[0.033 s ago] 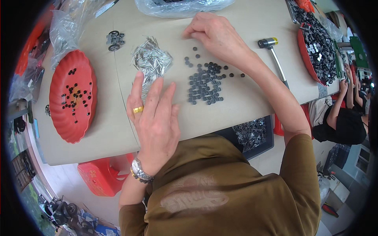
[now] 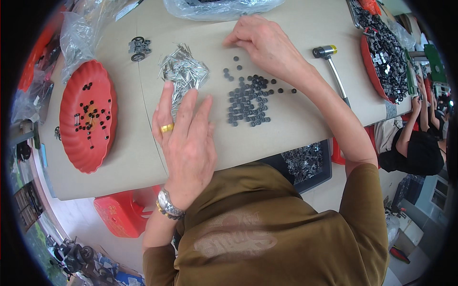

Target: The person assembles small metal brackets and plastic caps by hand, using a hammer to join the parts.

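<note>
My left hand (image 2: 186, 150) hovers at the near end of a pile of thin silver metal pins (image 2: 185, 71), fingers spread and nothing seen in them. Beyond a cluster of small dark grey wheels (image 2: 249, 102), my right hand (image 2: 269, 45) is low at the tabletop (image 2: 210, 35). Its thumb and fingertips are pinched together; whatever they hold, if anything, is too small to make out. At the left, a red scalloped dish (image 2: 71, 148) contains small black wheels, some joined to pins. A grey piece with two black wheels (image 2: 139, 49) rests left of the pins.
A hammer (image 2: 335, 76) with a black and yellow head lies right of my right forearm. Farther right, a red dish (image 2: 369, 66) is heaped with black parts. A clear plastic bag (image 2: 224, 9) is at the far edge. Another person (image 2: 412, 150) sits at the right.
My left hand has shifted slightly away from me, toward the pins. The right hand stays pinched in nearly the same place.
</note>
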